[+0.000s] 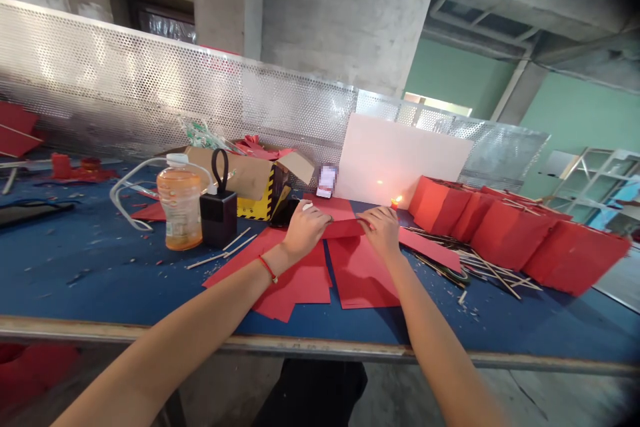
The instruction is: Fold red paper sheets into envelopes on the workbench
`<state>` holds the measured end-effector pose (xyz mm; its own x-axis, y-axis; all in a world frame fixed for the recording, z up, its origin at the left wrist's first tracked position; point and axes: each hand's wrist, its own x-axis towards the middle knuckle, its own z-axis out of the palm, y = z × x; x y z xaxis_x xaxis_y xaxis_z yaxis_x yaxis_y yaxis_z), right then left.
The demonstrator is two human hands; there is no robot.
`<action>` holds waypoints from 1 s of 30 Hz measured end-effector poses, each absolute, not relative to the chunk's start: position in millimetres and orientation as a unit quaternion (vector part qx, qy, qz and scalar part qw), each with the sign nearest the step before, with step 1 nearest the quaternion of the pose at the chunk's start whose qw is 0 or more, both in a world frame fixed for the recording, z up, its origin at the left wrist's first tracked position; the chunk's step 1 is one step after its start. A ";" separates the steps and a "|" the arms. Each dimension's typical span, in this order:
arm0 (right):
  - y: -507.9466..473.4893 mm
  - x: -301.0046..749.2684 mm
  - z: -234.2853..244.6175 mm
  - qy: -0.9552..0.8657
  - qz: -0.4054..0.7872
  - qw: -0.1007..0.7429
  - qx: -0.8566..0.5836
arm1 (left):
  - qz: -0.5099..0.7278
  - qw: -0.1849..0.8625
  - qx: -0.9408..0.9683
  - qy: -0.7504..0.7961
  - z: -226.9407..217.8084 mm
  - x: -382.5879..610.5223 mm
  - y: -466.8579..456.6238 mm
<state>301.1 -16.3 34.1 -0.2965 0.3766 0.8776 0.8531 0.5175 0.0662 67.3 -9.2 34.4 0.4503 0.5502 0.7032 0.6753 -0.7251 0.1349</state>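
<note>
Both of my hands rest on a folded red paper sheet (pixel 343 219) lying on the blue table (pixel 80 260). My left hand (pixel 306 227) is curled, its fingers pressing on the left part of the fold, and a red string is tied round its wrist. My right hand (pixel 381 227) lies on the right part, fingers bent down and pinching the paper's edge. Under and in front of the hands lie more flat red sheets (pixel 360 273).
An orange drink bottle (pixel 179 203) and a black holder with scissors (pixel 219 210) stand at the left. Behind them is an open cardboard box (pixel 250 177). Folded red paper bags (pixel 505 230) lean at the right, over thin sticks (pixel 487 267). A perforated metal screen (pixel 150 80) backs the table.
</note>
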 end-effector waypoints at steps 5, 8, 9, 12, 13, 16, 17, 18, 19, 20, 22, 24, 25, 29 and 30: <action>-22.7 281.4 34.9 -0.805 -0.255 0.383 -0.375 | -0.391 0.067 -0.847 -0.353 34.8 70.6 -10.3; -24.8 270.0 32.1 -0.825 -0.242 0.354 -0.367 | -0.401 0.025 -0.847 -0.348 36.9 73.2 -14.8; -25.2 267.7 31.2 -0.827 -0.243 0.351 -0.366 | -0.402 0.015 -0.847 -0.348 37.4 73.9 -15.9; -27.1 264.6 29.9 -0.829 -0.253 0.345 -0.361 | -0.385 0.033 -0.854 -0.347 38.1 75.1 -17.8; -28.0 264.1 30.0 -0.830 -0.256 0.342 -0.360 | -0.374 0.050 -0.860 -0.344 38.1 75.4 -18.0; -30.3 262.0 31.5 -0.832 -0.262 0.329 -0.362 | -0.345 0.092 -0.874 -0.330 37.4 75.7 -17.5; -30.4 261.4 32.3 -0.833 -0.264 0.323 -0.364 | -0.342 0.101 -0.876 -0.325 37.1 75.7 -16.9; -30.1 261.1 33.2 -0.834 -0.265 0.317 -0.367 | -0.342 0.110 -0.876 -0.321 36.7 75.6 -16.0; -29.3 261.7 34.2 -0.834 -0.264 0.313 -0.369 | -0.345 0.119 -0.875 -0.317 36.3 75.2 -15.0; -28.0 263.4 35.2 -0.835 -0.261 0.310 -0.372 | -0.349 0.130 -0.873 -0.314 36.1 74.5 -13.8; -24.8 271.8 37.1 -0.835 -0.250 0.309 -0.379 | -0.355 0.155 -0.868 -0.312 36.0 71.9 -10.8; -21.5 287.7 38.0 -0.829 -0.239 0.311 -0.399 | -0.357 0.177 -0.860 -0.319 36.7 67.7 -7.5; -20.1 298.1 37.9 -0.821 -0.234 0.313 -0.416 | -0.359 0.184 -0.855 -0.326 37.4 65.2 -5.8; -14.4 341.7 33.2 -0.745 -0.222 0.351 -0.522 | -0.399 0.169 -0.826 -0.361 40.5 54.3 0.4; -12.2 349.7 31.5 -0.719 -0.209 0.375 -0.546 | -0.413 0.156 -0.818 -0.368 41.3 52.0 1.8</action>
<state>349.7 -12.2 31.5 -0.1219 0.6285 0.7682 0.9427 0.3155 -0.1085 52.0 1.8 41.3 0.3875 0.4734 0.7911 0.7308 -0.6808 0.0495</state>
